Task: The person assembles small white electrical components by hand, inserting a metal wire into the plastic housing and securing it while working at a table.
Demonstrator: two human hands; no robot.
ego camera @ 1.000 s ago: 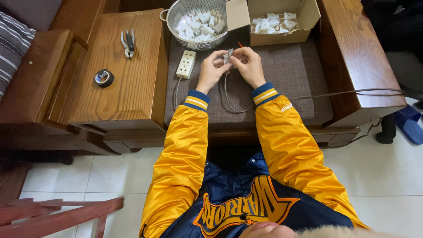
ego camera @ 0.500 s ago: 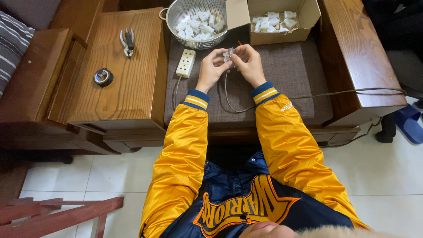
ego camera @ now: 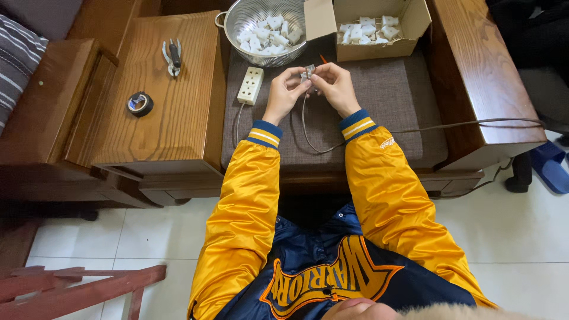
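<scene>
L hand [ego camera: 286, 90] & R hand [ego camera: 335, 86] met at upper centre of frame, both pinching a small grey-white plug piece [ego camera: 307, 72] w/ thin grey cord [ego camera: 308, 127] looping down over the brown cushion [ego camera: 379, 112]. Piece mostly hidden by fingertips; shape unclear. White power strip [ego camera: 250, 85] lay just left. Colander [ego camera: 261, 29] & cardboard box [ego camera: 379, 26] of white parts sat above, cut off at top edge. Cushion below the wrists was open.

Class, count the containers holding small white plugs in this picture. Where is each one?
2. A metal colander sits beyond the left hand; an open cardboard box sits beyond the right hand.
</scene>
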